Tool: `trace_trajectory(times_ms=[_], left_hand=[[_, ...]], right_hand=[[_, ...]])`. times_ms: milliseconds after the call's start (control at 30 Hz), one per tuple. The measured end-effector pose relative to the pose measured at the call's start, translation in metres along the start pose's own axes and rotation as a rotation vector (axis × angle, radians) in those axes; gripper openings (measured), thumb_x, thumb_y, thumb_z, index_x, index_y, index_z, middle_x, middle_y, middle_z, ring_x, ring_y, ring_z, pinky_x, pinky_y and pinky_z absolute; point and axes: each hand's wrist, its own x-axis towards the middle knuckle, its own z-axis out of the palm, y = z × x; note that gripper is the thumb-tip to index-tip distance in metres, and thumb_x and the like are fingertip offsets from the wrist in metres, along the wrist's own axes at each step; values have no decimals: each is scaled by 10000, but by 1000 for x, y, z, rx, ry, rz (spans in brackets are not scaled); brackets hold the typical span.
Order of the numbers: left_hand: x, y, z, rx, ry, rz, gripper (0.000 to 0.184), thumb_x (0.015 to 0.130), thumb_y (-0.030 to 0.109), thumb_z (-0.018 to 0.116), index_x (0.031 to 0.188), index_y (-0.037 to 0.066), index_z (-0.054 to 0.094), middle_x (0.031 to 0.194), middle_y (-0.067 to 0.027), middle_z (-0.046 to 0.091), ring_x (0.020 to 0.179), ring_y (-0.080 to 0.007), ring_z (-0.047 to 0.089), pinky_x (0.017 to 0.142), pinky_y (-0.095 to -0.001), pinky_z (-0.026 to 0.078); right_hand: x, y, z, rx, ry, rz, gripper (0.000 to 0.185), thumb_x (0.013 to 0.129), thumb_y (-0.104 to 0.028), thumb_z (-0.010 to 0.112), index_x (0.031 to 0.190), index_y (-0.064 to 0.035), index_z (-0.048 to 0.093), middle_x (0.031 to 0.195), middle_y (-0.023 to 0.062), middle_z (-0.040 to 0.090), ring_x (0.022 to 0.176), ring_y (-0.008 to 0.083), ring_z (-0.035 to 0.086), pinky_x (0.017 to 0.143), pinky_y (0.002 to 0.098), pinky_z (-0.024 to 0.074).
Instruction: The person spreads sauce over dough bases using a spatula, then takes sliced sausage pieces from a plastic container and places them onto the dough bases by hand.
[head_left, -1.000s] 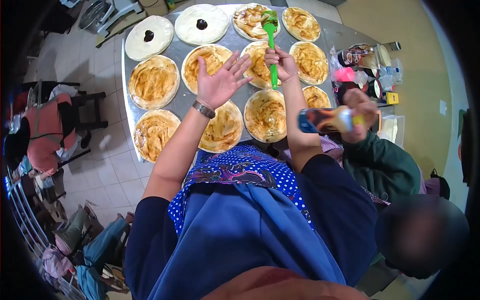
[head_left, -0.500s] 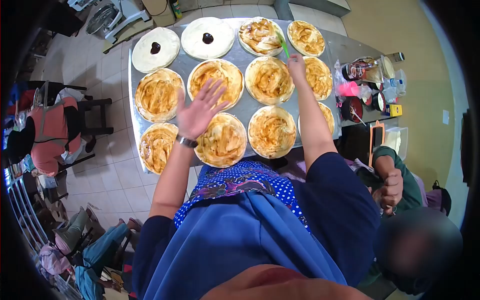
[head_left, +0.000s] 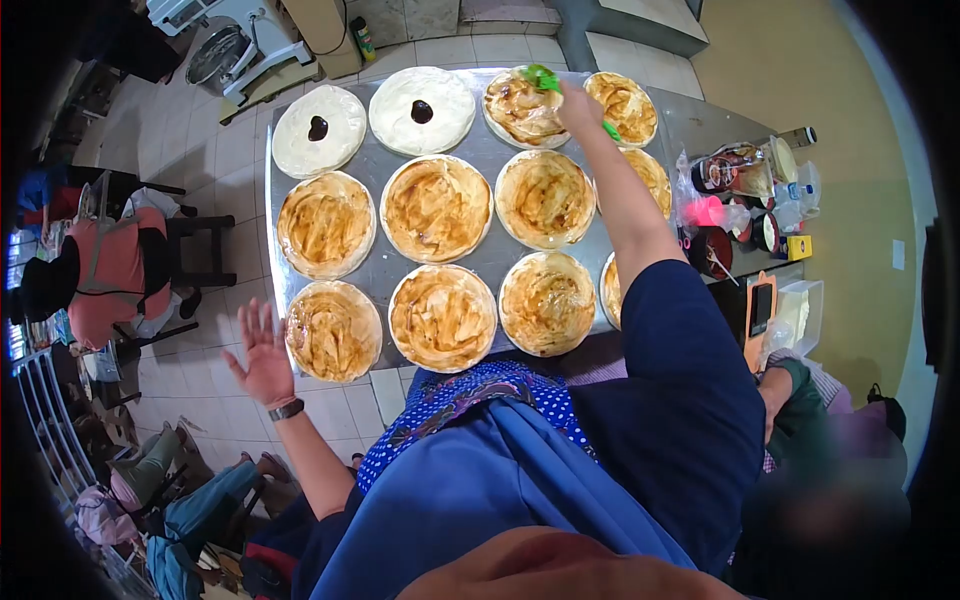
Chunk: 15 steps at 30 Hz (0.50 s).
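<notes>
Head view, looking down on a steel table (head_left: pixel 710 120) bearing twelve flat dough rounds (head_left: pixel 437 210) in three rows of four. Along the table's far edge, counting from its left end: two pale rounds (head_left: pixel 400 125), each with a dark, glossy blob (head_left: pixel 422 111) near the centre; then two smeared brown, the third (head_left: pixel 520 115) beneath the head of a green brush (head_left: pixel 540 77). Across the table's middle and along its near edge: further brown-smeared rounds, those toward the right end partly hidden behind the bare forearm and dark sleeve.

Right hand (head_left: pixel 580 108) above the far part of the table, between the third and fourth rounds of that row; fingers curled around the green handle, with its end emerging on the other side of the fist. Contact between brush and dough impossible to tell from this angle.

Left hand (head_left: pixel 265 365) just off the table's left edge, by the near corner, nearest to the first round (head_left: pixel 334 330) of the near row; palm toward the camera, fingers spread wide, dark wristwatch (head_left: pixel 286 409) at the wrist.

At the table's right end: a pink cup (head_left: pixel 705 211), a red tub (head_left: pixel 712 250) with a spoon, clear bottles (head_left: pixel 788 205) and a yellow box (head_left: pixel 798 247). Beyond the table's near right corner: a co-worker's green sleeve (head_left: pixel 805 405). Left of the table: a black stool (head_left: pixel 200 245) and a seated person (head_left: pixel 115 265).
</notes>
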Motion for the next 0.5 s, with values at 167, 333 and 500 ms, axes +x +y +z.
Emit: trace_trajectory(times_ms=[167, 333, 500], left_hand=[[-51, 55, -52, 210, 385, 224, 677, 919, 530, 323, 1401, 54, 305, 1455, -136, 299, 1337, -290, 289, 1110, -457, 179], [-102, 70, -128, 145, 966, 421, 664, 894, 507, 403, 1362, 40, 354, 1438, -129, 330, 1337, -302, 288, 1088, -450, 249], [-146, 42, -224, 423, 1212, 6, 613, 902, 489, 389, 1377, 105, 335, 1436, -74, 337, 1258, -273, 413, 1015, -426, 339]], right_hand=[[-85, 38, -9, 162, -41, 267, 324, 834, -203, 492, 1154, -160, 521, 980, 172, 640, 951, 321, 622, 756, 453, 486], [-142, 36, 16, 770, -222, 280, 244, 811, -180, 543, 1040, -96, 545, 878, 213, 632, 843, 357, 616, 723, 433, 469], [-122, 19, 38, 700, 52, 324, 239, 805, -201, 578, 1009, -78, 558, 921, 236, 620, 909, 384, 592, 763, 423, 461]])
